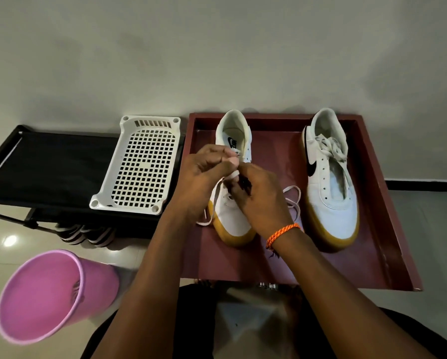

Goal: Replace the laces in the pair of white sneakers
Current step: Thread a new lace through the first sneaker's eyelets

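1. A pink plastic bucket (46,294) lies tipped on the pale tiled floor at far left, its mouth turned toward the viewer, probably there to take discards.
2. Behind it a black fabric-topped stand (48,164) carries a white perforated plastic basket (142,164), set just beside the tray, likely as a holding place within reach of the work.
3. The dark red wooden tray (383,229) holds both shoes toe toward the person, which keeps the eyelets facing up for lacing.
4. The left hand (206,172) hovers over the left white sneaker with a tan gum sole (230,218), its fingers curled and pinching the white flat lace (218,187) near the tongue, apparently to keep it taut.
5. The right hand (261,203), with an orange braided cord bracelet (282,233) at the wrist, meets the left one above the same shoe; its fingers are bent around something dark, but I cannot tell what it is.
6. Loose lace loops trail on the tray either side of this shoe, so it looks part-way laced.
7. The right white sneaker with a black swoosh (331,182) stands apart at the right, its upper eyelets laced and knotted.
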A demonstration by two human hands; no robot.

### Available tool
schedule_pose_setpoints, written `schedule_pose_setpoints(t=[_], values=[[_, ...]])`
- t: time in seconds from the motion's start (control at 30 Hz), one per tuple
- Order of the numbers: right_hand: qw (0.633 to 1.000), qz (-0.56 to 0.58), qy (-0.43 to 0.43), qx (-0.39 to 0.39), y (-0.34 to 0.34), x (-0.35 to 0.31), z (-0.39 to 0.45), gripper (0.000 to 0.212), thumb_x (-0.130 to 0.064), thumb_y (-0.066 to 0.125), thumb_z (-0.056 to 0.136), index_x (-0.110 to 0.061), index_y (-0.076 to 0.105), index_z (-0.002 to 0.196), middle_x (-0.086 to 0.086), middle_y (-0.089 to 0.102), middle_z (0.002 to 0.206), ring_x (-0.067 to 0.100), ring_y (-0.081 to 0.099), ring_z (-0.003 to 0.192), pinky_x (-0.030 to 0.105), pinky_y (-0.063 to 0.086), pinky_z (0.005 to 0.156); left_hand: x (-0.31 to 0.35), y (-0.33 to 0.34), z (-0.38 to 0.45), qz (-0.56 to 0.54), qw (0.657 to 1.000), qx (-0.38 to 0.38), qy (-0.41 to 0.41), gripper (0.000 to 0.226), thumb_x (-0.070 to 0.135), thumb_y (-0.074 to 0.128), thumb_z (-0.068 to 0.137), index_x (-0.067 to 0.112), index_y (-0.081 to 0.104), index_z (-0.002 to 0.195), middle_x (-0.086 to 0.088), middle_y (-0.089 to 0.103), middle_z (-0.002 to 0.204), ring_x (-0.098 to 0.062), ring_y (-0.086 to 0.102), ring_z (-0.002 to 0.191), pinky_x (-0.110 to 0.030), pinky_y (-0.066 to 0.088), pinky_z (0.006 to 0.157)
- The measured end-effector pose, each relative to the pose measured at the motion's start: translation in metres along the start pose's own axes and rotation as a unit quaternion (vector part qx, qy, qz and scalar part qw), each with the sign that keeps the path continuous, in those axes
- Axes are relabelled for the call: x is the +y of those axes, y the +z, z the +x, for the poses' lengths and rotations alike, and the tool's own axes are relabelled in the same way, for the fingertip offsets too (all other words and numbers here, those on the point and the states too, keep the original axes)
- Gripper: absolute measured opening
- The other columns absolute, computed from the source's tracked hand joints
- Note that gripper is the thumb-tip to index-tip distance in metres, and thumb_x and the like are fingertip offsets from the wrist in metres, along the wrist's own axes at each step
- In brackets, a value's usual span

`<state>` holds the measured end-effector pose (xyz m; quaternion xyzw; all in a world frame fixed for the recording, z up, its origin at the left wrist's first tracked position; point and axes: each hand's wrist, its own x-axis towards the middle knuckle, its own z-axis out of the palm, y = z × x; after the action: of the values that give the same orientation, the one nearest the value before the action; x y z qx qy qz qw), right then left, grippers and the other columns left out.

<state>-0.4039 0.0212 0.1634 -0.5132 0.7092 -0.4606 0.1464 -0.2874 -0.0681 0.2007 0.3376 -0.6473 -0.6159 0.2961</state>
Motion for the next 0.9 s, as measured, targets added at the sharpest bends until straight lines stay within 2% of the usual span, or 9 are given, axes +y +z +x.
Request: schedule_pose_setpoints(t=[0.13,0.23,0.37,0.5,0.6,0.7,0.77,0.83,0.9], values=[[0.992,0.029,-0.026,0.119,-0.014,-0.007,0.008,0.012,-0.007,0.068,0.099,-0.009,0.078,0.106,-0.002,0.075,0.097,0.008,0.069,0.089,0.023,0.054,0.078,0.001,0.006,-0.001,0.013,1.0,-0.019,-0.003,0.037,0.013,0.049,0.112,-0.007,0.059,0.083,-0.029,0.064,0.086,-0.028,0.067,0.084,-0.039,0.058,0.086],[0.976,0.076,-0.007,0.203,-0.025,-0.003,0.014,0.011,-0.013,0.069,0.101,-0.007,0.078,0.105,-0.001,0.076,0.096,0.013,0.072,0.088,0.031,0.057,0.079,0.003,0.009,-0.002,0.018,1.0,-0.006,0.001,0.034,0.012,0.04,0.115,-0.01,0.055,0.094,-0.028,0.065,0.081,-0.022,0.067,0.072,-0.028,0.057,0.07],[0.928,0.222,0.095,0.283,-0.035,0.011,0.021,0.011,-0.013,0.068,0.101,-0.007,0.078,0.101,0.001,0.069,0.076,0.018,0.062,0.063,0.037,0.054,0.059,0.01,0.001,0.0,-0.093,0.991,0.095,-0.006,0.028,0.015,0.048,0.113,-0.005,0.061,0.098,-0.014,0.056,0.074,-0.025,0.059,0.065,-0.031,0.051,0.062],[0.89,0.282,0.143,0.329,-0.04,0.017,0.025,0.012,-0.012,0.068,0.101,-0.004,0.077,0.1,0.007,0.068,0.076,0.019,0.057,0.061,0.031,0.051,0.056,0.013,-0.011,0.001,-0.12,0.968,0.222,0.0,0.031,0.02,0.055,0.11,0.007,0.066,0.085,-0.009,0.051,0.057,-0.02,0.052,0.044,-0.03,0.048,0.044],[0.876,0.299,0.162,0.344,-0.041,0.02,0.025,0.016,-0.012,0.068,0.101,0.002,0.076,0.101,0.008,0.067,0.076,0.02,0.06,0.065,0.033,0.054,0.059,0.005,-0.019,0.004,-0.039,0.941,0.335,-0.039,0.04,0.025,0.055,0.108,0.008,0.067,0.074,-0.003,0.044,0.052,-0.016,0.043,0.036,-0.04,0.055,0.043],[0.878,0.31,0.163,0.328,-0.041,0.021,0.025,0.016,-0.01,0.066,0.102,0.003,0.075,0.099,0.002,0.064,0.069,0.016,0.058,0.06,0.028,0.052,0.054,-0.006,-0.024,0.004,0.179,0.892,0.409,-0.067,0.04,0.033,0.051,0.101,0.016,0.071,0.071,-0.002,0.064,0.065,-0.025,0.062,0.054,-0.046,0.058,0.061],[0.888,0.335,0.156,0.276,-0.039,0.017,0.025,0.015,-0.009,0.066,0.102,0.001,0.075,0.098,0.004,0.063,0.069,0.018,0.056,0.059,0.03,0.052,0.054,-0.008,-0.018,0.003,0.282,0.874,0.393,-0.033,0.035,0.029,0.051,0.1,0.013,0.07,0.075,-0.001,0.067,0.069,-0.024,0.063,0.063,-0.038,0.049,0.066],[0.897,0.367,0.156,0.194,-0.034,0.012,0.023,0.013,-0.009,0.067,0.102,0.0,0.076,0.099,0.007,0.063,0.072,0.019,0.057,0.06,0.03,0.051,0.055,-0.007,-0.007,0.003,0.254,0.918,0.299,0.052,0.024,0.021,0.054,0.102,0.015,0.071,0.088,0.003,0.071,0.078,-0.017,0.063,0.068,-0.036,0.049,0.067],[0.899,0.39,0.162,0.116,-0.028,0.006,0.02,0.014,-0.011,0.068,0.101,0.0,0.076,0.1,0.01,0.064,0.074,0.02,0.057,0.062,0.029,0.051,0.056,-0.007,0.006,0.003,0.15,0.973,0.147,0.099,0.02,0.011,0.052,0.108,0.013,0.071,0.111,0.002,0.076,0.096,-0.013,0.071,0.087,-0.031,0.056,0.079]])
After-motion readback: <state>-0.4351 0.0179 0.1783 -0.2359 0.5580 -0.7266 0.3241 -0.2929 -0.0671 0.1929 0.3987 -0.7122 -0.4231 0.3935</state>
